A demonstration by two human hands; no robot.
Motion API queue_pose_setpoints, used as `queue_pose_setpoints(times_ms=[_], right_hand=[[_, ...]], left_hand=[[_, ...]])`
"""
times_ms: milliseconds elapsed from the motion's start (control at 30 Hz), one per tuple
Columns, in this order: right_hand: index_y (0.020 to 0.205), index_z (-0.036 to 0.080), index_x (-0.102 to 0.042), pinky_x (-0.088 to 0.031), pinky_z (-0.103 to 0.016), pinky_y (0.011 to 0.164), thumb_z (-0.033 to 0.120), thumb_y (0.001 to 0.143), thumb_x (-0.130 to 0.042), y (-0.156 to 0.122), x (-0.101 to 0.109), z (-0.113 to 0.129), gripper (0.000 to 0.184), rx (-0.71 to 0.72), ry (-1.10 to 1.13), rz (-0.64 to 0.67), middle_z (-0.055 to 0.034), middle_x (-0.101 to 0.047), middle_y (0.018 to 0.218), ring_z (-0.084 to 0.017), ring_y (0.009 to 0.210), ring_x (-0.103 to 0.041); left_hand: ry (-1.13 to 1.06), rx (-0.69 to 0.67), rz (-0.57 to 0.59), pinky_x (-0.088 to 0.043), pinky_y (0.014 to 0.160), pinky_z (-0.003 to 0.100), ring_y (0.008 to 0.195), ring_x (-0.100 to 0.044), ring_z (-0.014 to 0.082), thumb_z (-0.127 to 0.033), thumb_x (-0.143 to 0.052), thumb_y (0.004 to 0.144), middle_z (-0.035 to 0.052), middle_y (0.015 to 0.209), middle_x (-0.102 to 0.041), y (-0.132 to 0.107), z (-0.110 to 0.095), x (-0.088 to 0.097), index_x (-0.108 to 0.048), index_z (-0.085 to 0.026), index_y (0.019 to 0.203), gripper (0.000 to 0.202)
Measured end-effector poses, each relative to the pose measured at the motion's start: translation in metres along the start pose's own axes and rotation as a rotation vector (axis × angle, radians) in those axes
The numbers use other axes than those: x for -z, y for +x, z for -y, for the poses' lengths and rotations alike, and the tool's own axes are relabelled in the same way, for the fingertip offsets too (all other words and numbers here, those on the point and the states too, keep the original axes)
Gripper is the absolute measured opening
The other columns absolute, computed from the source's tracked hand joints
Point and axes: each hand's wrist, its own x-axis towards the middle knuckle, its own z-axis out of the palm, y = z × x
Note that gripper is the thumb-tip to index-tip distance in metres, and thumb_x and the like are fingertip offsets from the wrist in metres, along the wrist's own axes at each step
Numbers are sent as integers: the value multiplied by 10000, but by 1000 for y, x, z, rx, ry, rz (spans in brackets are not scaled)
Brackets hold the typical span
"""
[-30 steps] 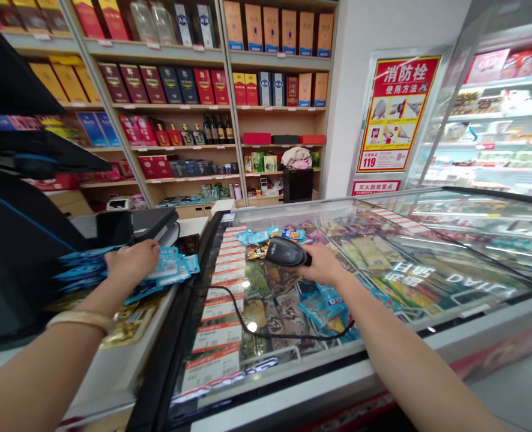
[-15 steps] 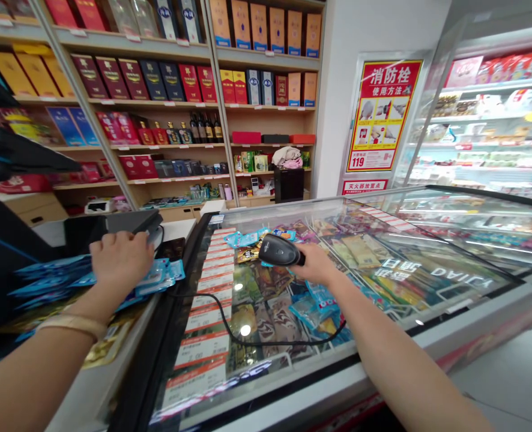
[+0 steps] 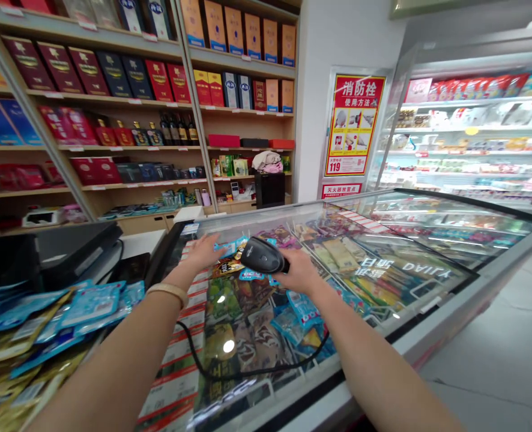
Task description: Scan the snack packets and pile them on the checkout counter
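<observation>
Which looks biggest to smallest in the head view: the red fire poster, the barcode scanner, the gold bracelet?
1. Red fire poster, though it hangs farthest away.
2. Barcode scanner in the right hand.
3. Gold bracelet on the left wrist.

Single head-worn view, looking forward and down from standing height. Near: both forearms, glass freezer lid (image 3: pixel 383 270) directly below lens. Facing wooden shelves (image 3: pixel 239 114) and red poster (image 3: pixel 353 123) farther back. Open cooler (image 3: pixel 464 138) at right edge, counter clutter at lower left. Slight wide-angle bend at edges.
</observation>
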Motion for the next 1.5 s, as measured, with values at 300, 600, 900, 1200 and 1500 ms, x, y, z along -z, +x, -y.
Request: queue_pose_setpoints(times_ms=[300,600,900,1200,1500], right_hand=[[953,219,-692,-436,-253,682,251,664,-649,0,-2,4,293,10,-21,4,-38,-734,880,-210,805,-666],[966,235,-682,-441,-256,713,316,702,-670,1,0,9,276,39,-62,98,-37,-731,912,-218,860,-667],[856,220,-668,-408,-233,669,320,702,-676,1,0,19,184,78,-83,168,-21,-714,819,-186,769,-644],[868,226,-683,-390,-233,641,403,707,-701,1,0,24,241,50,-65,218,-19,-703,791,-181,747,-641],[888,235,-686,-400,-239,649,395,686,-721,1,-2,23,261,52,-81,201,-25,-709,809,-203,785,-652]], left_hand=[[-84,-38,107,-460,921,336,1109,-605,283,-497,-620,634,104,1245,-640,4,10,-10,-542,-187,1295,734],[37,-317,-224,-413,1000,416,1095,-548,309,-456,-698,603,144,1178,-565,-45,33,34,-589,-178,1233,697],[197,-487,-224,-394,1000,445,1097,-507,317,-346,-706,622,128,1210,-528,-89,35,66,-570,-213,1246,653],[271,-502,-221,-405,979,457,1132,-500,338,-271,-703,610,139,1219,-550,-101,29,63,-596,-210,1183,586],[280,-472,-196,-403,977,458,1143,-500,345,-275,-730,592,147,1226,-553,-101,27,64,-599,-201,1188,615]])
